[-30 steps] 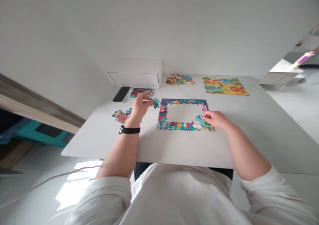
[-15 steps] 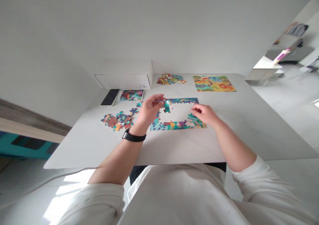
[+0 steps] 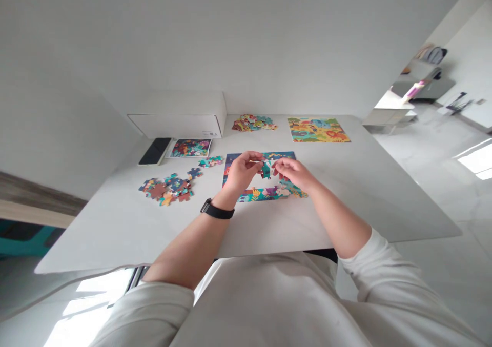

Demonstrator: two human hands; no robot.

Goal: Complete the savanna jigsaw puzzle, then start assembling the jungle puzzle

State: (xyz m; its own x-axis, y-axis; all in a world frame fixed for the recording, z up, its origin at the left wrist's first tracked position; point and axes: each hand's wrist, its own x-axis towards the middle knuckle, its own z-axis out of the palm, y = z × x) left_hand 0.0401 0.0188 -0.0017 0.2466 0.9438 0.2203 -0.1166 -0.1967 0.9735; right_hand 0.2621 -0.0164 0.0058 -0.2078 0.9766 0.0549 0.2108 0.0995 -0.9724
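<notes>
My left hand (image 3: 243, 172) pinches a teal jigsaw piece (image 3: 266, 170) with a white patch, held above the open middle of a puzzle frame. It may be several pieces joined. My right hand (image 3: 290, 171) has come up to its right side, fingers curled in at its edge; the fingertips partly hide what they grip. Beneath both hands lies the assembled puzzle border (image 3: 265, 194), with plants and a white rabbit along its near side. Left of it is a pile of loose jigsaw pieces (image 3: 169, 189), and a small joined strip of pieces (image 3: 210, 161) lies behind that pile.
A phone (image 3: 155, 151) and a picture card (image 3: 190, 147) lie at the left, before a white box (image 3: 175, 125). Toward the wall are another heap of pieces (image 3: 253, 123) and a finished animal puzzle (image 3: 319, 130). The white table (image 3: 376, 193) has a rounded right corner.
My right hand has moved left from the border's right side to the held piece. My left hand has shifted right with the piece. The camera view has turned slightly right.
</notes>
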